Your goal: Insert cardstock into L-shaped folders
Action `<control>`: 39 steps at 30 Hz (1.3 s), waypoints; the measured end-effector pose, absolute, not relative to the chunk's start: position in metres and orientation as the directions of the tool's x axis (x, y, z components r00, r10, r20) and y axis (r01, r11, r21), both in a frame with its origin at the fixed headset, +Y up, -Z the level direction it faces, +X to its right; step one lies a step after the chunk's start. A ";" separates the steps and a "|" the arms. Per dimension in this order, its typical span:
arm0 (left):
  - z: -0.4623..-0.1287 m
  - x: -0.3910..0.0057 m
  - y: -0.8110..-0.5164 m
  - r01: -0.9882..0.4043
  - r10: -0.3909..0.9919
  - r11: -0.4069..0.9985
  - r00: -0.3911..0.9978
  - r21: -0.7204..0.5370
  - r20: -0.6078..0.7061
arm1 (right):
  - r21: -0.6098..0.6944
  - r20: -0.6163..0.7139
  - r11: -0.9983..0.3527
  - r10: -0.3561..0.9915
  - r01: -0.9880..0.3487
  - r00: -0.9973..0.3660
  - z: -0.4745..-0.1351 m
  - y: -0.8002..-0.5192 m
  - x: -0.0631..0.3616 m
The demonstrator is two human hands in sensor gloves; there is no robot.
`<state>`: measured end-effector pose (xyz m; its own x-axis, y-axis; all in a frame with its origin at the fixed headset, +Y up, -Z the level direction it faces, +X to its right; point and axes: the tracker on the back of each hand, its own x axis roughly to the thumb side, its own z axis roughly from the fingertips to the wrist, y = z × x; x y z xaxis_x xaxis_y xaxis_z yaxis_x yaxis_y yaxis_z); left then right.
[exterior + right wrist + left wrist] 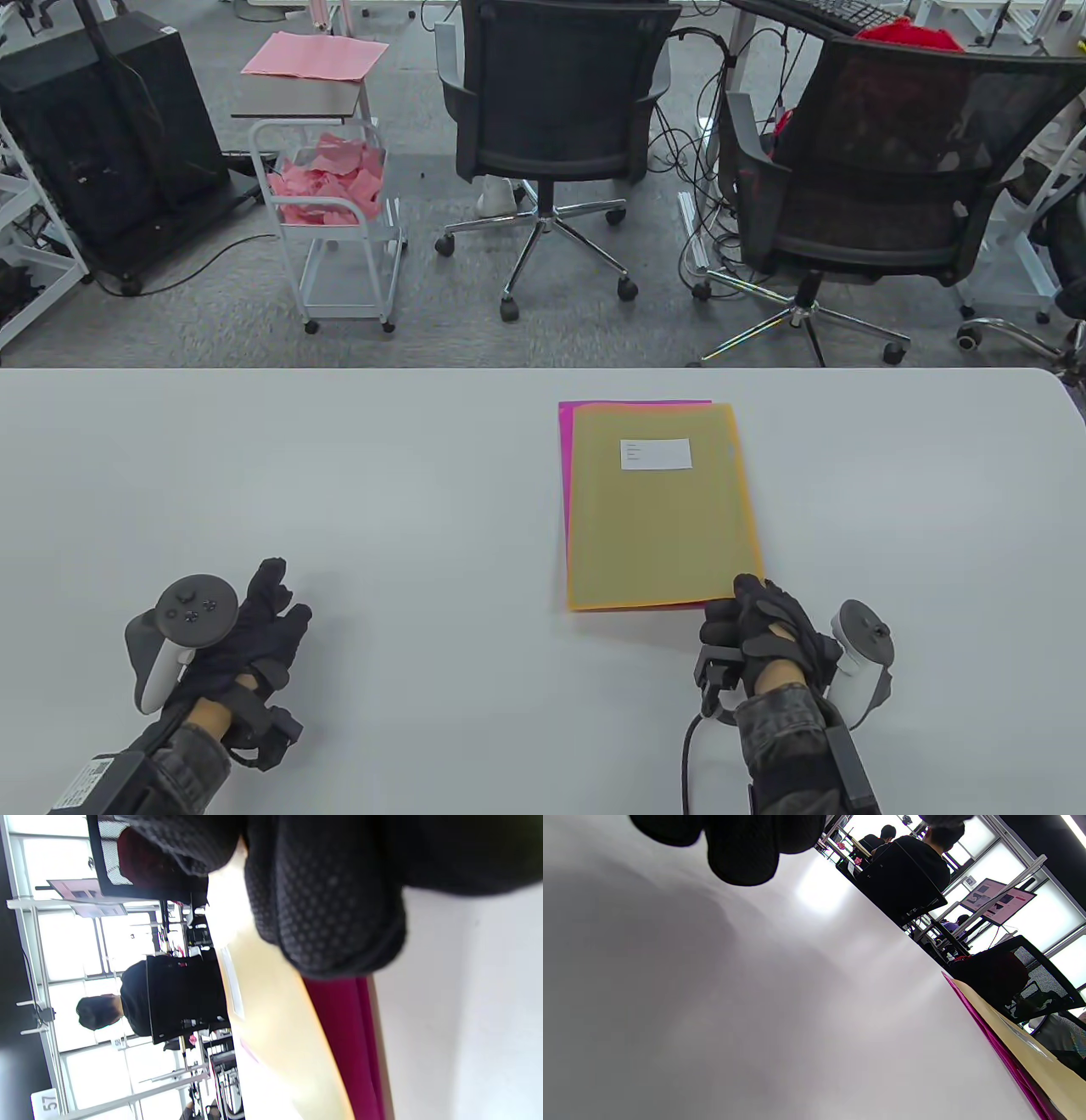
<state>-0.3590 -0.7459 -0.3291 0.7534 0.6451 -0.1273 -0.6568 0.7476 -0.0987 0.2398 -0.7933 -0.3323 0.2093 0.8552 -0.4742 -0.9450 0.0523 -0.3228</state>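
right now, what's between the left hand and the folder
Only bare white table. The table view shows nothing lying between the left hand and the yellow folder; the left wrist view shows the same bare stretch.

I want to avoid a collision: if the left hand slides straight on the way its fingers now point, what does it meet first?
The left hand points up and slightly right across the bare white table. The path looks free to the far edge; the translucent yellow L-shaped folder on the magenta cardstock sheet probably lies well to its right.
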 end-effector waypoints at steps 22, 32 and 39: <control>-0.328 -0.357 -0.746 -0.641 0.625 0.757 0.767 -0.130 -0.142 | -0.206 -0.444 0.242 0.840 -0.948 0.311 -0.336 -0.794 0.232; -0.328 -0.357 -0.746 -0.640 0.624 0.755 0.768 -0.139 -0.144 | -0.229 -0.407 0.277 0.844 -0.933 0.350 -0.336 -0.789 0.228; -0.328 -0.357 -0.746 -0.639 0.624 0.755 0.769 -0.145 -0.142 | -0.229 -0.418 0.286 0.834 -0.930 0.360 -0.335 -0.787 0.228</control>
